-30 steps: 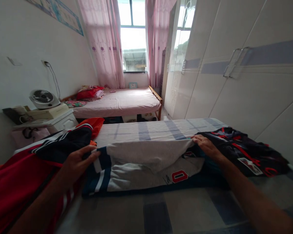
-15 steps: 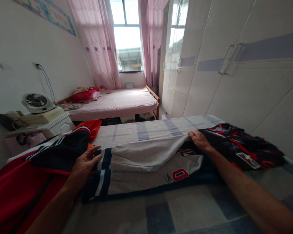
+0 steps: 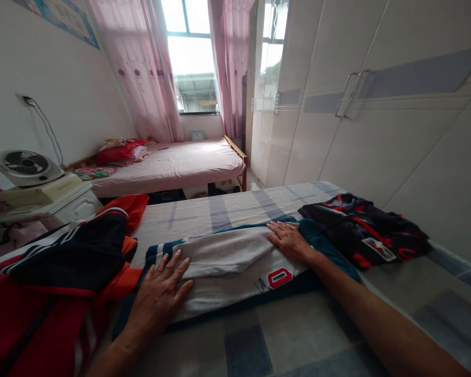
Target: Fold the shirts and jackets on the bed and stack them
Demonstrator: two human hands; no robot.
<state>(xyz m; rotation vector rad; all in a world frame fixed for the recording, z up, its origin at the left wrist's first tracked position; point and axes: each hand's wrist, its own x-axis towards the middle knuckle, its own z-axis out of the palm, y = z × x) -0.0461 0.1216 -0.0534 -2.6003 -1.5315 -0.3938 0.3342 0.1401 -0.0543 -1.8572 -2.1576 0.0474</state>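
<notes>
A grey and dark teal garment [image 3: 227, 285] lies folded in a long strip on the bed, with a red-edged "0" patch towards its right half. My left hand [image 3: 163, 285] rests flat on its striped left end, fingers spread. Over the upper right part, my right hand [image 3: 288, 240] presses down on the grey cloth with its fingers stretched out. Neither hand grips the fabric. To the right is a folded black and red garment [image 3: 361, 225]. Left of my left hand lies a heap with a red and navy jacket [image 3: 74, 262] and an orange cloth [image 3: 137, 209].
The checked bed sheet [image 3: 247, 340] spreads under the clothes. Beyond stands a second bed [image 3: 180, 162] with a pink sheet. A white wardrobe [image 3: 345, 146] lines the right side. On the left, a small fan [image 3: 29, 165] sits on a box atop a white cabinet [image 3: 73, 207].
My right hand has let go of the garment's upper edge and moved left, laying the grey cloth flat. My left hand has come down onto the left end. The view has shifted slightly right.
</notes>
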